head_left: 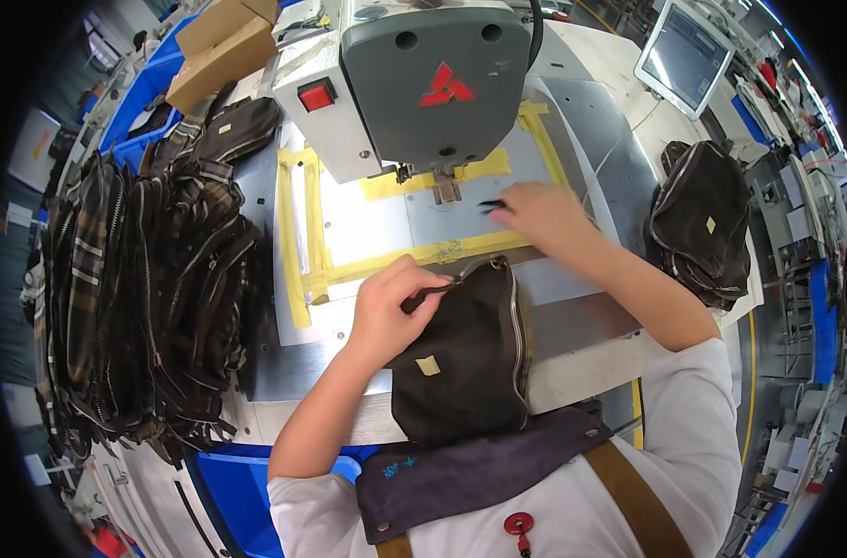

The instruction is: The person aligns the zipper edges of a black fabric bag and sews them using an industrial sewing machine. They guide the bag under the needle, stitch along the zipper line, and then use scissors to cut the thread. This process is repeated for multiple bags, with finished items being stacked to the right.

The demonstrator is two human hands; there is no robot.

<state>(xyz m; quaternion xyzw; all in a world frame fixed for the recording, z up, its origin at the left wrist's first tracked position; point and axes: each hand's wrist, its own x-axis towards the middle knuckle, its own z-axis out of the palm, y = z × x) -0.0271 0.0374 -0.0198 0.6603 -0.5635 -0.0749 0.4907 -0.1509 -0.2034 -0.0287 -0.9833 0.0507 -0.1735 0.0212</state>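
A dark brown zip pouch (461, 358) with a small pale label lies at the table's front edge, partly hanging over it. My left hand (393, 312) is closed on its upper left corner, near the zip end. Above the pouch, my right hand (542, 219) is closed around a small black two-pronged tool (490, 205), blurred by motion. Its tips point left, just below the sewing machine's presser foot (447, 189). The tool and the pouch are apart.
The grey sewing machine head (433, 88) overhangs a metal plate edged with yellow tape (442, 251). Piled zip pouches (149, 298) stand at left; another stack (702, 219) sits at right. A cardboard box (224, 56), blue bins (247, 498) and a screen (686, 56) surround the table.
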